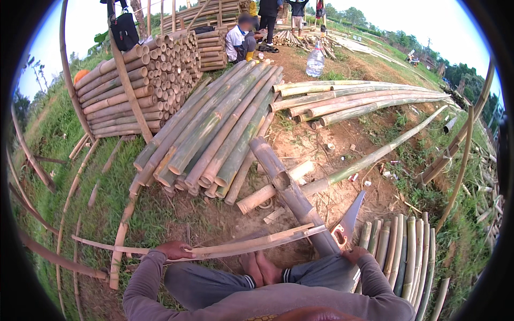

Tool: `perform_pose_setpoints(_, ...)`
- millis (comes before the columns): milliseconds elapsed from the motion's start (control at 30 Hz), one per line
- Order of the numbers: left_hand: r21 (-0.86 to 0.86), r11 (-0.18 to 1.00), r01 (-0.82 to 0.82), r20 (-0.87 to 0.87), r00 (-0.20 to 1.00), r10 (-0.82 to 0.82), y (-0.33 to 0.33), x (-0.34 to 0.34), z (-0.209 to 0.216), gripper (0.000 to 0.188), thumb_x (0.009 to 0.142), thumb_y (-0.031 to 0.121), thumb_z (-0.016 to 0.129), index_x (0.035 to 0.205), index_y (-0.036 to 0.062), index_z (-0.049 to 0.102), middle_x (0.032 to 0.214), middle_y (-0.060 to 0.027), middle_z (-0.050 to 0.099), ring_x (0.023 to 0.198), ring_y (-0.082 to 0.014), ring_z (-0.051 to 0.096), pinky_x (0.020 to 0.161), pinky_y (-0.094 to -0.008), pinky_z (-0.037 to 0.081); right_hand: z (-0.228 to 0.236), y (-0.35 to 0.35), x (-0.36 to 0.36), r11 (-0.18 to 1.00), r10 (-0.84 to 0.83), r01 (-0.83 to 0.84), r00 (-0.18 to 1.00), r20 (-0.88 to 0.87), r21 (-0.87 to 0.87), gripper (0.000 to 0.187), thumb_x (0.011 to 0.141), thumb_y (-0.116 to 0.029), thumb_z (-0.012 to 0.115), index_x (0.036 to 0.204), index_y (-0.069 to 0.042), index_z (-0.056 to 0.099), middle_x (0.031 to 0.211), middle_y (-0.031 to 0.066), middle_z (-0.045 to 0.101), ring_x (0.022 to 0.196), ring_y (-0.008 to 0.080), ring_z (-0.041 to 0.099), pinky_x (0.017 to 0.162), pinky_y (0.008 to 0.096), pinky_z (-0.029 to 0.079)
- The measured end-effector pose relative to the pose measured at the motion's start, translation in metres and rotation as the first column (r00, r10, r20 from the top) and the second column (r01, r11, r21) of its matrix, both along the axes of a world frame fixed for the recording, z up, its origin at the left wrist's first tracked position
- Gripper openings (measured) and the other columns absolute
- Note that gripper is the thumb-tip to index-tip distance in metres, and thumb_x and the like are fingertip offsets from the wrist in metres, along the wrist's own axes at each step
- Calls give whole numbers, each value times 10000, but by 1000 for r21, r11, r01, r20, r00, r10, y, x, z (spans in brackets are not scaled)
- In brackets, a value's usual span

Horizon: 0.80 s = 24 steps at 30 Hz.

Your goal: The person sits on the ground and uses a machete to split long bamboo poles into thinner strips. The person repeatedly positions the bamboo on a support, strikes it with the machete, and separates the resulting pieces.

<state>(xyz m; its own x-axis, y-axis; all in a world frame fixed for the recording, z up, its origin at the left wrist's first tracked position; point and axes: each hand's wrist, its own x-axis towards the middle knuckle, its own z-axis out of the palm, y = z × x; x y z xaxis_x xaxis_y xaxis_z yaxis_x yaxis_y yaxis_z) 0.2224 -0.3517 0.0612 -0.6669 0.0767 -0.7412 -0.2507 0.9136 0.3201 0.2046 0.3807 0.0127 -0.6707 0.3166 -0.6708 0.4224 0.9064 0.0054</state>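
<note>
My left hand (175,250) is closed around a long, pale split bamboo strip (251,238), left of my bent knee. The strip runs across in front of my bare feet, and its right end reaches a thick, notched bamboo pole (300,206). A thinner length of it sticks out left past my hand. My right hand (354,255) is low beside my right knee, just below the wooden handle of a handsaw (350,216). The saw's blade points up and away. My right fingers are partly hidden, and I cannot tell whether they grip anything.
Cut bamboo poles (214,128) lie piled ahead, with more poles (364,99) to the right. Short poles (399,251) lie by my right side. A tall bamboo stack (144,80) stands far left. A clear water jug (316,61) and a seated person (241,40) are farther back.
</note>
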Motion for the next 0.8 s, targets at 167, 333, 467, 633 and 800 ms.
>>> perform_pose_setpoints(167,369,902,-224,230,962,145,6,47,19,992,836,834,648,1519,119,580,1469,-184,631,1376,-343,581,1178,-444,408,-30,17,13,996,85,-87,991,-102,-11,957,874,-803,597,1455,-43,600,1372,284,662,1307,420,636,1119,456,489)
perform_pose_setpoints(333,-32,957,288,217,937,-275,56,44,76,1203,741,912,640,1575,63,467,1492,-219,592,1333,-410,611,1130,-499,469,-2,-40,12,923,371,-370,929,12,107,987,889,-852,537,1543,-112,534,1566,271,506,1497,446,437,1217,591,326)
perform_pose_setpoints(467,-99,856,507,195,853,-483,93,37,68,1160,783,848,683,1623,97,410,1517,-267,554,1366,-426,585,1143,-496,460,-8,-102,40,757,653,-653,756,-32,24,1015,891,-882,501,1586,-143,484,1576,256,502,1547,445,361,1224,688,227)
perform_pose_setpoints(633,413,835,363,-297,921,-253,95,32,106,902,951,637,689,1623,97,423,1512,-232,581,1396,-368,570,1174,-456,435,-65,-140,66,755,275,-419,900,-338,-505,884,900,-773,607,1536,-164,535,1450,204,628,1473,372,484,1227,689,211)
perform_pose_setpoints(800,730,653,-202,-5,954,300,4,81,13,751,1005,619,617,1553,112,528,1461,-165,636,1347,-305,601,1166,-449,449,-21,-138,79,791,545,-612,702,-458,4,726,879,-628,713,1447,-184,624,1404,127,676,1420,333,535,1236,683,203)
